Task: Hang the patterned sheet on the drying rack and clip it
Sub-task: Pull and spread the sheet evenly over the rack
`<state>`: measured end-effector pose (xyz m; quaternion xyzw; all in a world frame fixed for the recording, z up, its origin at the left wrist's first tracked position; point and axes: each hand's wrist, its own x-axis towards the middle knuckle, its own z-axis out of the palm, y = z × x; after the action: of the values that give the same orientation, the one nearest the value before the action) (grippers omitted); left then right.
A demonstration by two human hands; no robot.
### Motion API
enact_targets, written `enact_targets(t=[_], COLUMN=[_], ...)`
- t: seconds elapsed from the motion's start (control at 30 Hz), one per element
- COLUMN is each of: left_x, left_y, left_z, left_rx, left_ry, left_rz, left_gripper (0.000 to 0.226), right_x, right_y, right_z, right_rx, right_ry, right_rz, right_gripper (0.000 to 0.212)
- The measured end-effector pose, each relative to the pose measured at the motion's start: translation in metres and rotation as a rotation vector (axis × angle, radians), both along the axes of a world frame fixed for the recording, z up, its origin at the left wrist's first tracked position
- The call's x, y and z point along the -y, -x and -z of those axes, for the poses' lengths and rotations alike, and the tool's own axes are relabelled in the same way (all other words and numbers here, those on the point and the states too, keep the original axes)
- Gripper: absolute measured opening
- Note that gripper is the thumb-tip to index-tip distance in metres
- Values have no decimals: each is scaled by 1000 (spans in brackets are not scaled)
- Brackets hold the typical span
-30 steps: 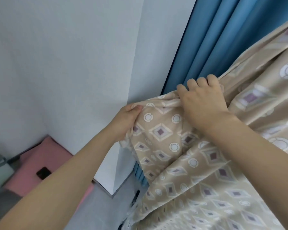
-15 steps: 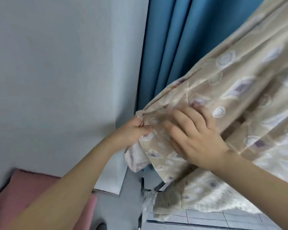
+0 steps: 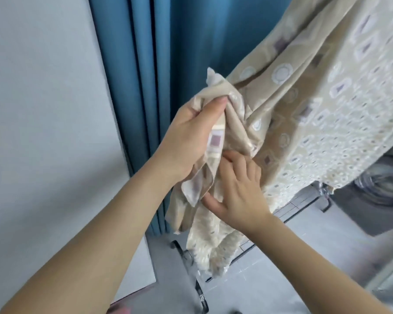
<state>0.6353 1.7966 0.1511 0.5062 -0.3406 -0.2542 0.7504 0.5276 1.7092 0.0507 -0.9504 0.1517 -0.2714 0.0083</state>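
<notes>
The beige patterned sheet [image 3: 322, 105], printed with diamonds and circles, hangs from the upper right and bunches at its left end. My left hand [image 3: 191, 137] is shut on that bunched corner, thumb pressed on top of the folds. Just below it, my right hand [image 3: 238, 191] has its fingers tucked into the hanging folds, thumb spread apart underneath. Only the drying rack's dark lower frame [image 3: 200, 288] and wire shelf [image 3: 300, 207] show below the sheet; its upper bars are hidden by fabric. No clip is visible.
A blue curtain [image 3: 150, 71] hangs right behind the sheet. A white wall [image 3: 43, 98] fills the left side. A grey washing machine [image 3: 381, 189] stands at the right on the pale tiled floor [image 3: 293, 279].
The view swung right and down. My left hand has gathered the sheet's corner into a bunch, and my right hand dropped from the top edge to the folds beneath it.
</notes>
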Motion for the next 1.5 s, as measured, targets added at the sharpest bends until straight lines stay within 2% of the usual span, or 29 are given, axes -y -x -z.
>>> enact_targets(t=[0.1,0.17,0.23,0.3,0.33,0.4,0.47,0.5,0.53,0.57,0.63,0.7,0.73,0.77,0.83,0.9,0.93,1.0,1.07,1.1,1.13,1.17,1.2,1.23,1.3,1.33,1.37,1.43,1.5], left_x=[-8,-13,-18,-23,-26,-33,-35,-33,-29,-24,-14,-5,-2,1,11,16,17,18,16,14,16,19,20,23,28,27,24,17,9], left_y=[-5,-9,-11,-14,-15,-15,-9,-6,-6,-6,-9,-14,-15,-15,-14,-8,-4,5,13,16,17,14,12,7,-5,-12,-20,-30,-35], left_z=[-9,-11,-11,-7,-6,-5,3,12,23,33,49,60,62,64,73,86,96,120,146,159,173,184,189,192,188,182,173,152,131], left_rx=[-38,-61,-53,51,146,383,708,897,1082,1228,1335,1243,1127,968,588,334,287,363,558,683,797,842,783,599,70,-118,-192,-30,318], left_ry=[25,52,70,59,32,-129,-557,-800,-947,-977,-893,-777,-707,-626,-457,-337,-292,-331,-621,-798,-905,-929,-908,-865,-713,-614,-505,-334,-341], left_rz=[11,37,77,121,158,274,307,264,183,74,-169,-395,-450,-446,-221,-34,2,18,74,104,104,87,49,6,-158,-270,-367,-438,-320], left_gripper=[21,19,20,19,17,27,58,64,58,48,32,20,9,12,37,87,101,113,122,115,96,66,33,13,13,12,12,16,17], right_x=[-17,-24,-28,-26,-20,-4,13,19,24,28,35,41,43,44,43,45,47,50,51,50,51,50,51,52,54,56,56,56,54], right_y=[1,1,0,1,4,12,20,23,24,24,27,30,31,29,24,17,15,12,10,9,7,6,5,4,5,5,5,5,3], right_z=[-2,2,4,-2,-5,-15,-25,-30,-32,-35,-36,-34,-33,-32,-34,-37,-39,-42,-43,-44,-43,-43,-42,-40,-37,-35,-32,-29,-29], right_rx=[24,8,-17,-69,-110,-126,-94,-96,-98,-116,-94,12,85,168,318,402,407,412,445,460,468,473,480,486,494,500,507,535,588], right_ry=[-153,-178,-114,-130,-207,-342,-386,-368,-341,-307,-258,-253,-308,-389,-617,-807,-847,-885,-919,-923,-912,-898,-898,-909,-898,-876,-858,-847,-865], right_rz=[-142,-117,-39,21,18,-10,12,32,46,64,85,90,92,90,88,87,93,87,42,19,12,12,20,31,71,100,132,194,202], right_gripper=[75,73,41,17,8,29,24,17,26,37,40,24,21,26,33,34,36,40,43,42,40,38,36,37,40,39,37,35,30])
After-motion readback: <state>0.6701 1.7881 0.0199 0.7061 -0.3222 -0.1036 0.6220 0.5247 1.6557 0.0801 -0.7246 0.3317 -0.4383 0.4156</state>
